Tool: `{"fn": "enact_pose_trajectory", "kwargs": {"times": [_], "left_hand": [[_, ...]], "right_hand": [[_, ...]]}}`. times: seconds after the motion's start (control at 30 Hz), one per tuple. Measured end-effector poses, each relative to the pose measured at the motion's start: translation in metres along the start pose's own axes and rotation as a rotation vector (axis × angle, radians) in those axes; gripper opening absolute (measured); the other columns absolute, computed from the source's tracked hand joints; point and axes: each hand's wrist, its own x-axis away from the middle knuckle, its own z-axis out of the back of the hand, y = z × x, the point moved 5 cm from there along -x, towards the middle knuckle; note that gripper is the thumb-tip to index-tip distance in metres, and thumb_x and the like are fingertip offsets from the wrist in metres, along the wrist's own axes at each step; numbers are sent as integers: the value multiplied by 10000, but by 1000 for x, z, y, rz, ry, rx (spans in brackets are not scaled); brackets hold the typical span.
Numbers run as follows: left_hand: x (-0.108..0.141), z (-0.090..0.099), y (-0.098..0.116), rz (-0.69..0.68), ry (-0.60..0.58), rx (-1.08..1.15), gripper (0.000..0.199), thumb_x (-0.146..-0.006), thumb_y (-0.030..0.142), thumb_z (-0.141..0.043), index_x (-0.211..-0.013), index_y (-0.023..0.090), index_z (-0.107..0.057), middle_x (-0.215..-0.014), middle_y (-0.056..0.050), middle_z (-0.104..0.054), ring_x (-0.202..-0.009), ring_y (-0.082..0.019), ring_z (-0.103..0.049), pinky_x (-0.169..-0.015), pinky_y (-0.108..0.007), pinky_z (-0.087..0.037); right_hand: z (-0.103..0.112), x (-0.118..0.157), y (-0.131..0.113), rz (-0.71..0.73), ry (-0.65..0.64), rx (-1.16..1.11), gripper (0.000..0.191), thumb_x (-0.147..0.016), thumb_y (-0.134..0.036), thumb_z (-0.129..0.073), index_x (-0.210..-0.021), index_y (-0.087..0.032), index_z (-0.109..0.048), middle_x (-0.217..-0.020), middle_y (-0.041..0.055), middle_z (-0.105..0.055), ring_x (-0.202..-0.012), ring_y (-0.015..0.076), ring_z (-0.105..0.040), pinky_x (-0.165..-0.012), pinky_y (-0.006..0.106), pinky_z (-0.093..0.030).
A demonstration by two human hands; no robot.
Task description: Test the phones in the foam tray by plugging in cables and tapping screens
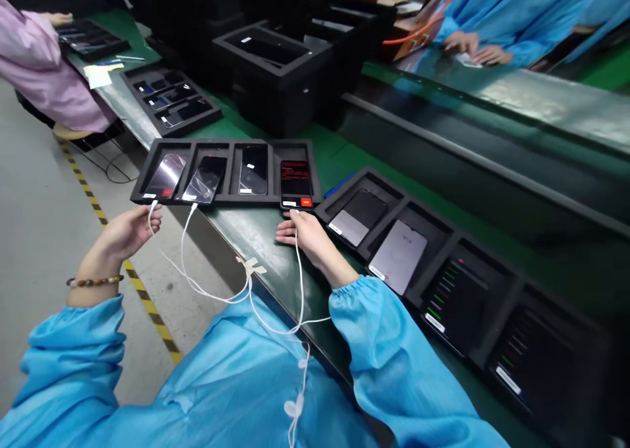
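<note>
A black foam tray [229, 147] holds several phones in a row. My left hand [128, 233] pinches a white cable plug [153, 206] at the lower end of the leftmost phone [166, 176]. The second phone [205, 180] has another white cable attached at its lower end. Beside it a dark phone [252, 170] has no cable. My right hand [309, 235] is closed on a white cable [298, 271] at the bottom of the rightmost phone [296, 180], whose screen shows red text. Tape [251, 266] fixes the cables to the bench edge.
A second tray [411, 202] with several phones runs to the lower right. Another phone tray [172, 97] and stacked black boxes [275, 74] stand behind. A person in pink [44, 67] sits at the left; a co-worker's hands [475, 48] are across a divider.
</note>
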Motion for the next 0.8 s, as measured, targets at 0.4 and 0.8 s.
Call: {"fn": "enact_pose_trajectory", "kwargs": {"times": [0.4, 0.8], "left_hand": [[-19, -23, -2, 207, -110, 266, 308, -1083, 111, -397, -800, 197, -480, -563, 98, -238, -412, -76, -182, -399, -201, -143], [-15, -40, -25, 12, -2, 340, 503, -1126, 484, -604, -753, 241, -370, -521, 132, -209, -383, -60, -148, -372, -164, -121]], "right_hand": [[-2, -4, 3, -33, 116, -239, 195, -1061, -330, -621, -936, -182, -646, -585, -123, -273, -442, 68, -188, -401, 160, -145], [-6, 1, 18, 113, 155, -28, 463, -1038, -651, -508, -784, -265, -486, -552, -131, -211, -447, 97, -161, -407, 209, -151]]}}
